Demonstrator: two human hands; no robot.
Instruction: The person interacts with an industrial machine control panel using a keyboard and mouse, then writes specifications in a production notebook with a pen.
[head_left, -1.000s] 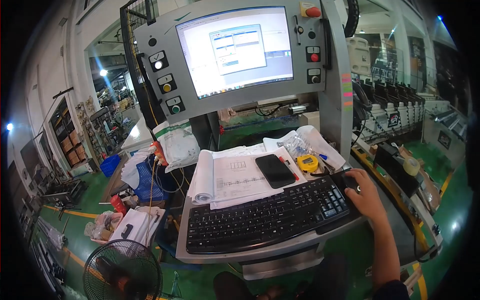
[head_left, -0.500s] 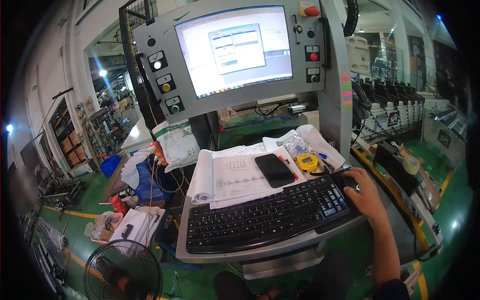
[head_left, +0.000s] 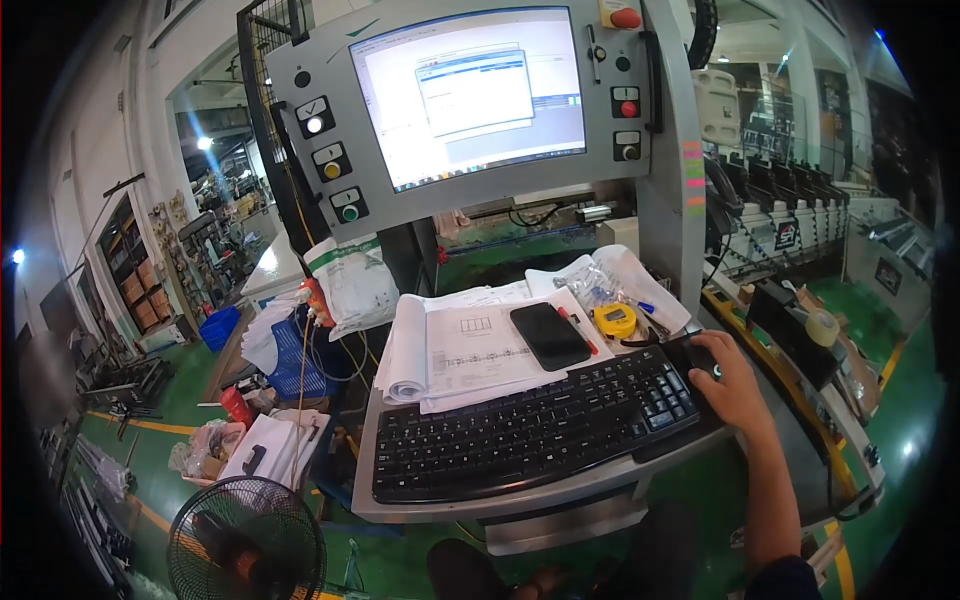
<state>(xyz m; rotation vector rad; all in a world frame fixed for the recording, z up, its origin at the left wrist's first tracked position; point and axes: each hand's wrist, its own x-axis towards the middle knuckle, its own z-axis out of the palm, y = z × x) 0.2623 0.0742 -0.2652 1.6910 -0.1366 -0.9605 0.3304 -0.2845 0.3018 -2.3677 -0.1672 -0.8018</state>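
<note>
Factory workstation shelf [head_left: 450, 512]: the right hand [head_left: 737, 388] lies cupped over a black mouse [head_left: 703, 357], fingers curled around it, just beside the keyboard [head_left: 530, 425]; left hand unseen.

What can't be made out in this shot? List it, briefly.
Head view only:
- left hand: outside the frame.
- mouse: mostly covered by the right hand.
- monitor: its text is too small and blurred to read.
- paper drawing: print too small; the phone covers its right part.
</note>
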